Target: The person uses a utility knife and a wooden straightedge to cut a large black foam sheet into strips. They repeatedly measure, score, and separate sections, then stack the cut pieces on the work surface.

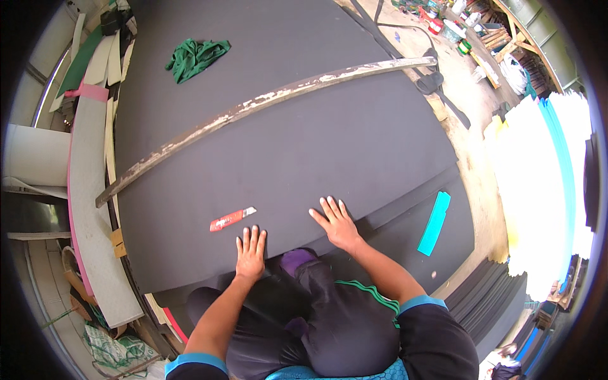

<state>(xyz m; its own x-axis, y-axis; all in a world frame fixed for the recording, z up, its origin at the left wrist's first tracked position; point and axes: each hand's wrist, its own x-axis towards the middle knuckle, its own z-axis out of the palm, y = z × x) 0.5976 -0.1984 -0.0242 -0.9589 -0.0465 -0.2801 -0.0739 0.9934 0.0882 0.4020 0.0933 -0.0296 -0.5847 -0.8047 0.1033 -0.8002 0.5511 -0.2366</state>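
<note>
Both my palms rest on a large dark grey foam sheet (297, 149), close to its near edge. My left hand (251, 253) lies flat with the fingers stretched away from me. Just beyond its fingertips is a red utility knife (232, 219), its blade end pointing right. To the right, my right hand (336, 225) is spread flat, thumb out to the left. A long worn wooden strip (253, 104) crosses the sheet at a slant, beyond the knife and both hands. Neither hand holds anything.
A crumpled green cloth (196, 58) lies on the far part of the sheet. On a lower dark layer at right sits a turquoise strip (434, 224). Stacked white and blue sheets (538, 190) stand at the right; a long grey-white board (95, 209) runs along the left.
</note>
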